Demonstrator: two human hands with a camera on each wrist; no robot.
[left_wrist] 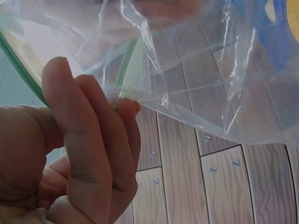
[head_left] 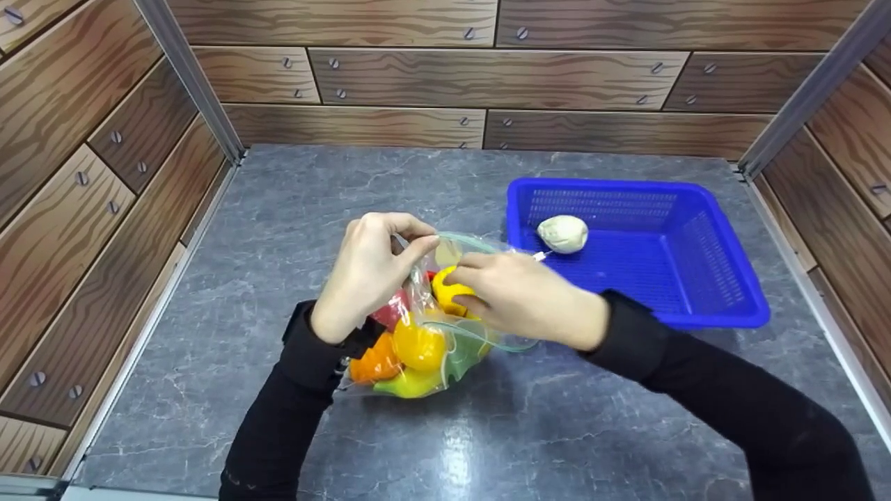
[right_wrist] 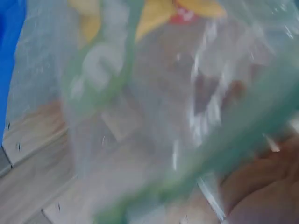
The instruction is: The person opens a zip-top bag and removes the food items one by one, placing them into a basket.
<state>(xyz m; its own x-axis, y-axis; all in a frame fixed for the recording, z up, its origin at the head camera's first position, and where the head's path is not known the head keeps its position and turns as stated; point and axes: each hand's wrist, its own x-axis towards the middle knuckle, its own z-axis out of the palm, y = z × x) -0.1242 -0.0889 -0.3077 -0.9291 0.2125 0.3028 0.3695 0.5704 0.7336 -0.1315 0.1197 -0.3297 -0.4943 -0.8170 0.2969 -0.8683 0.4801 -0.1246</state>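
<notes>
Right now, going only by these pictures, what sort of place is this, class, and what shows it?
Probably a staged work booth: a grey marbled tabletop stands enclosed by wood-patterned panels with seemingly printed screws, and metal-looking posts run up its corners.

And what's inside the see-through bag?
Round yellow pieces, a yellow-green one, an orange one, something red. The right hand and green print hide whatever's behind them.
</notes>
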